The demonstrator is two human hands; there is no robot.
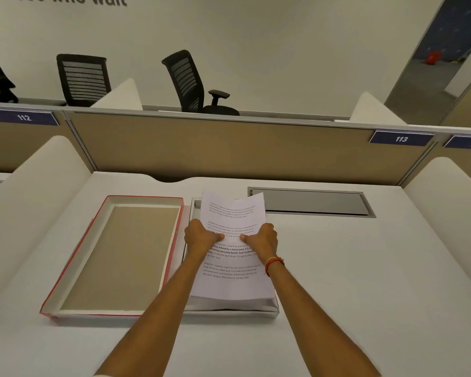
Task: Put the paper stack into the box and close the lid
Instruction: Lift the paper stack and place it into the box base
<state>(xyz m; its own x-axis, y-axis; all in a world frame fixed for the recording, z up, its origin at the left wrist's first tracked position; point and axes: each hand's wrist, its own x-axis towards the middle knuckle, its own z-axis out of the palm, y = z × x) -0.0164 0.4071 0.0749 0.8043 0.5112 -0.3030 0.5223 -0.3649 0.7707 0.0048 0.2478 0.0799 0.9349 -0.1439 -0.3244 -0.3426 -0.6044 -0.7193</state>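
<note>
Forearms: as they reach away from the worktop's (pixel 365 281) near edge, your two bare arms converge on the paper; a red-orange thread band (pixel 273 262) circles your right wrist.
Box: the silver-walled box (pixel 267 307) sits around the middle of the worktop, its near wall facing you, its open top mostly hidden by the sheets.
Paper stack: the paper stack (pixel 231 278) of printed pages lies over the box, its near end down inside the near wall and its far end raised and curling past the box's far wall.
Left hand: your left hand (pixel 201 236) is clamped on the stack's left edge, thumb pressed on the top page.
Right hand: your right hand (pixel 261 240) is clamped on the stack's right edge, thumb on top, nearly meeting the other thumb.
Lid: the red-edged lid (pixel 114 257) lies upside down just left of the box, toward the worktop's left edge, brown inner face up; whether it touches the box I cannot tell.
Cable hatch: a grey metal hatch (pixel 310 202) is set flush near the far edge, right of the stack.
Partition: a tan partition (pixel 215 151) rises along the far edge, with plates reading 112, 113 and 114.
Beyond: two black mesh chairs (pixel 83 80) stand against a pale wall.
</note>
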